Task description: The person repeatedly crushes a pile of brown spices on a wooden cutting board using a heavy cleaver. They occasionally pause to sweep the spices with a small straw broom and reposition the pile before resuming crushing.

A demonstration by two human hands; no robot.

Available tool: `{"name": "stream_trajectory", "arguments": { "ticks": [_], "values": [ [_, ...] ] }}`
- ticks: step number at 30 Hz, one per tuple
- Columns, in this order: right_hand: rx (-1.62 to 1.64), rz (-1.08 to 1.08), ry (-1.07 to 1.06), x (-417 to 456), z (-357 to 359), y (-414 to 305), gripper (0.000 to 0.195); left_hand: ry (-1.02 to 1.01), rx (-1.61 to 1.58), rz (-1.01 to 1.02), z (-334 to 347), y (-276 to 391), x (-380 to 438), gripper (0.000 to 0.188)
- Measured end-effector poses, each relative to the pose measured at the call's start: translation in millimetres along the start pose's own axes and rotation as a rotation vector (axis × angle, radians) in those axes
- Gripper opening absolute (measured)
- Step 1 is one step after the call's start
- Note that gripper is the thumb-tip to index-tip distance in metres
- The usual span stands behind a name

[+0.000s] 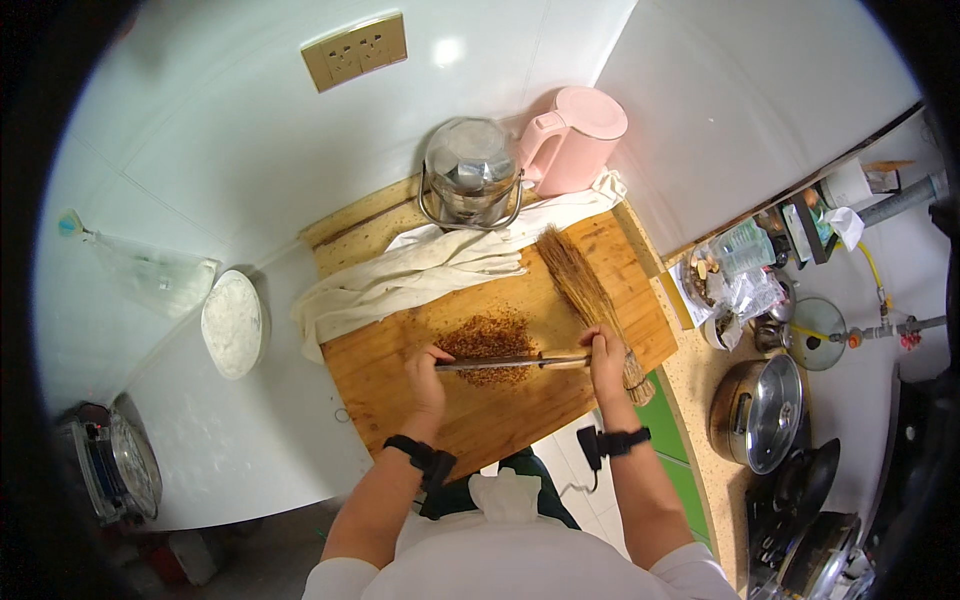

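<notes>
My right hand is closed on the wooden handle of a knife, seen nearly edge-on. The fingers of my left hand grip the far end of its blade. The blade lies across a pile of chopped reddish-brown bits on a large wooden cutting board. A straw whisk broom rests on the board, its bound end just beyond my right hand. A cream cloth is bunched along the board's back edge. Each wrist wears a black strap with a small device.
Behind the cloth stand a lidded metal pail and a pink electric kettle. A bowl of white powder sits at the left. On the right counter are a lidded steel pot, a glass lid, pans and packets.
</notes>
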State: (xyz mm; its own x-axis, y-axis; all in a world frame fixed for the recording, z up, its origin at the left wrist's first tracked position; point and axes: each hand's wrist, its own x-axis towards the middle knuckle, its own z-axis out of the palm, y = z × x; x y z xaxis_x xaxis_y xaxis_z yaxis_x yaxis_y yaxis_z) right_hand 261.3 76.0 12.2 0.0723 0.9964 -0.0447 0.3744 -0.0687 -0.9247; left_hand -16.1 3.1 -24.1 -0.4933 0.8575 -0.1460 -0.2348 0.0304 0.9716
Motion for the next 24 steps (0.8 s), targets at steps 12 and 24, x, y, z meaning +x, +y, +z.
{"name": "stream_trajectory", "arguments": {
  "ticks": [12,24],
  "values": [
    [0.017,-0.005,0.014,-7.6,-0.3,-54.3,0.022,-0.107,-0.221,-0.059,-13.7,5.7,34.1,0.026],
    [-0.043,-0.023,0.113,4.6,3.4,4.0,0.022,-0.180,-0.026,-0.158,12.0,11.4,51.0,0.029]
  ]
}}
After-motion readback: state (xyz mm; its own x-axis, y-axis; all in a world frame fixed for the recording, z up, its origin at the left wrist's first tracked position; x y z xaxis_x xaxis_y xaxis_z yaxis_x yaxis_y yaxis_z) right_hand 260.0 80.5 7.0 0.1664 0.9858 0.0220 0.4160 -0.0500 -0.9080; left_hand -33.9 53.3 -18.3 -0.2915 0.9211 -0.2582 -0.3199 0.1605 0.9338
